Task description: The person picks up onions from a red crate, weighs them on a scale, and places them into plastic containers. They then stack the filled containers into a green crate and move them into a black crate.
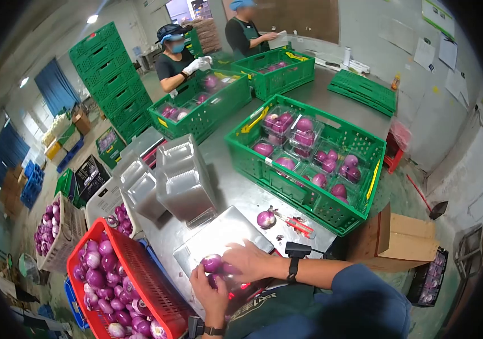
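Observation:
My right hand (251, 261) rests on top of a clear plastic box of purple onions (214, 265) that sits on a steel scale plate (219, 234). My left hand (210, 288) grips the near side of the same box from below. A loose peeled onion (265, 218) lies just beyond the scale, beside red-handled scissors (298, 225). Stacks of empty clear plastic boxes (182, 178) stand to the left of the scale.
A red basket of purple onions (139, 271) sits at my left. A green crate (365, 152) holding packed onion boxes is on the right of the steel table (235, 192). Two more green crates (207, 107) lie farther back, where two other people work. A cardboard box (399, 240) stands on the floor.

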